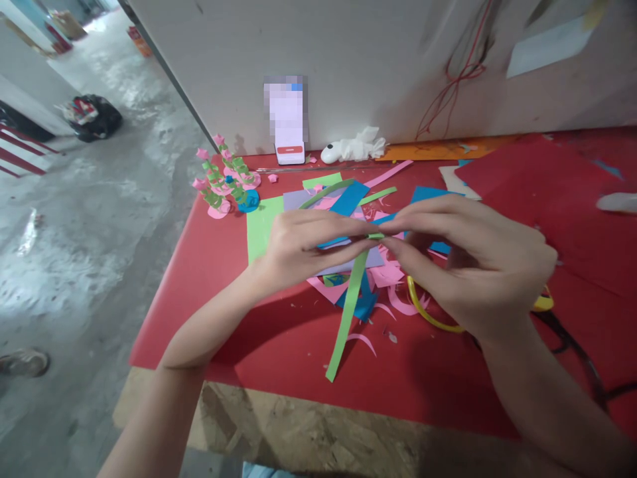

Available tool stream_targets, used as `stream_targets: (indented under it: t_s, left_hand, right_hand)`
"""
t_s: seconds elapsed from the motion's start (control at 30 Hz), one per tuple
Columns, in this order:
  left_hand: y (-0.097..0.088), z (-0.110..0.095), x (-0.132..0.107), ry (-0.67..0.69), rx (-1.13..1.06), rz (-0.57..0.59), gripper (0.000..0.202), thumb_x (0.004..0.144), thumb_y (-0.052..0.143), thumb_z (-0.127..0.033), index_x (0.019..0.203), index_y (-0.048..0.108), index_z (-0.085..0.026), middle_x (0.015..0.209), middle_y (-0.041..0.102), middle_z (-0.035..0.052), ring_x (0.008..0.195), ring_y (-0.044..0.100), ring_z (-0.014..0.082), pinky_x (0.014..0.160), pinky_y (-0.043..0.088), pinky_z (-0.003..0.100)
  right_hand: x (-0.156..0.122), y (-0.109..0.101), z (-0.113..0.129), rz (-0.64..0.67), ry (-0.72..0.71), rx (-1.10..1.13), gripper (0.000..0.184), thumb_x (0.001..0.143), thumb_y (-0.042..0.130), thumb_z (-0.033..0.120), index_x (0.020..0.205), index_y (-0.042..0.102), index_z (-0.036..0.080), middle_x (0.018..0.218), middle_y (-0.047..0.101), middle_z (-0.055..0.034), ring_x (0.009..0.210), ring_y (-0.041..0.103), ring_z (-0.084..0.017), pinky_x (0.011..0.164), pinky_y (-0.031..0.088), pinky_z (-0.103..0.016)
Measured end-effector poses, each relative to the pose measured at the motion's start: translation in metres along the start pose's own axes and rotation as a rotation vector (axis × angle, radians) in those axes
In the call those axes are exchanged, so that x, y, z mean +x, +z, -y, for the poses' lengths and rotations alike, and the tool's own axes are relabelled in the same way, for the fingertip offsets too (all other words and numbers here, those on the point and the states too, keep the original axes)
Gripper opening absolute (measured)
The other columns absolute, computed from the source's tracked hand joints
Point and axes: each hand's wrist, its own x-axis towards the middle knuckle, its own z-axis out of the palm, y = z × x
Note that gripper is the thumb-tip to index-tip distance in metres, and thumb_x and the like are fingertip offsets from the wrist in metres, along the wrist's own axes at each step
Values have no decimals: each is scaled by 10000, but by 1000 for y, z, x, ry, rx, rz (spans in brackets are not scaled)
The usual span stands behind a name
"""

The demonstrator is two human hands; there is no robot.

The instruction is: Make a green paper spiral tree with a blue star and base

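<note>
A light green paper strip hangs down from the fingertips of both hands, its upper end folded over. My left hand pinches that folded end between thumb and fingers. From the other side my right hand grips the same end, thumb and index finger closed on it. Beneath the hands lies a pile of cut paper: a purple sheet, a blue piece and pink scraps. Several small paper flowers with pink tops and curled green stems stand at the table's back left.
A phone leans against the wall panel, beside a white crumpled figure. A yellow ring-shaped handle lies partly under my right hand. The red table top ends at the left, above a concrete floor. Red cord hangs on the wall.
</note>
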Motion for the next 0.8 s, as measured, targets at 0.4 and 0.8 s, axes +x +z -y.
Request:
stream_targets:
  t_s: [0.4,0.8]
  left_hand:
    - [5,-9,-1,-434,-267,25,105,758,691,-178,847,727,-222,863,765,-36,745,728,116,678,620,219]
    - [8,-11,1,-758,-441,108,99,753,696,-219,834,737,-178,842,764,-3,776,720,126,728,619,228]
  right_hand:
    - [-1,-3,-12,-2,-181,-194,185,797,632,140,898,637,295,892,671,15,719,605,-112,620,478,-264]
    - [4,-7,-10,32,-221,-303,111,806,620,183,790,631,292,844,703,35,726,652,-107,568,458,-244]
